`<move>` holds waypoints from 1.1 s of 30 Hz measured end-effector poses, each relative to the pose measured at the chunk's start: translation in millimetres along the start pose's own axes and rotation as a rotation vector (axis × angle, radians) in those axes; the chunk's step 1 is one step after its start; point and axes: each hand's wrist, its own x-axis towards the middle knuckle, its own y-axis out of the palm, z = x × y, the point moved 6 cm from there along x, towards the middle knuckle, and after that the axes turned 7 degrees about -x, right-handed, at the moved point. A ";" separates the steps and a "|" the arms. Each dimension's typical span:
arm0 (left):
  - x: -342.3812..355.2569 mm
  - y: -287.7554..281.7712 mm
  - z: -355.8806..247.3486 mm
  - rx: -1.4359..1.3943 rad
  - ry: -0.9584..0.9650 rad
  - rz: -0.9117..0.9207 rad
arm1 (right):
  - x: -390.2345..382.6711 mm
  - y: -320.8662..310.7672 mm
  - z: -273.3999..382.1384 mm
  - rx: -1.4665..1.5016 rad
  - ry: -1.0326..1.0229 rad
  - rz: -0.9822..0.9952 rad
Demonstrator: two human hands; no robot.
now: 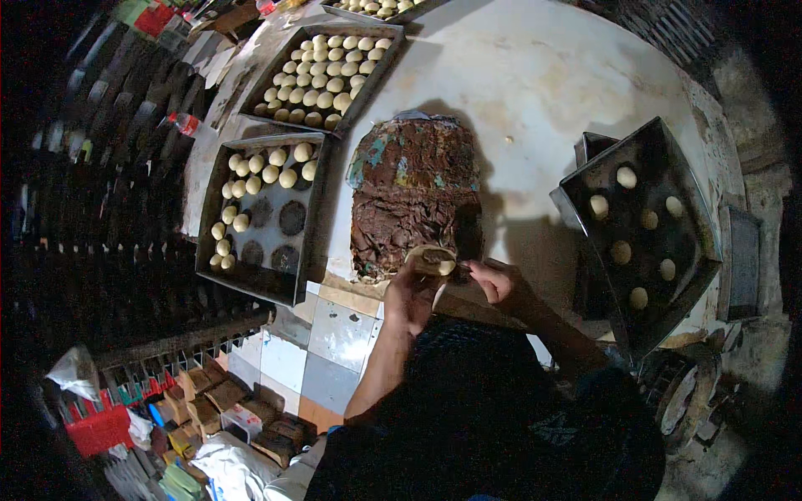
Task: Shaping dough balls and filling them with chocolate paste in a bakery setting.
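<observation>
My left hand holds a pale, flattened dough piece with a darker middle, over the near end of a wide slab of dark brown, sticky-looking paste with bluish patches at its edges and top. My right hand is just right of the dough, fingers curled round something small and thin at its edge that I cannot make out. My forearms come in from below, over my dark clothing.
On the marble table, metal trays of dough balls stand left and behind. A stacked dark tray with several balls stands right. A bottle lies far left. Below are tiles and piled wooden blocks.
</observation>
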 end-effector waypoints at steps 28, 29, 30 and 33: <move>-299.7 -111.7 -106.6 0.432 1.066 0.577 | 20.8 167.3 347.6 0.017 0.039 0.148; -310.4 -118.0 -107.6 0.541 1.216 0.451 | 17.0 177.2 342.1 0.147 0.205 0.237; -323.5 -120.4 -108.9 0.706 1.367 0.403 | 12.9 181.6 347.1 0.242 0.220 0.259; -345.7 -120.5 -100.0 1.028 1.502 0.279 | 4.6 183.4 368.5 0.226 0.107 0.203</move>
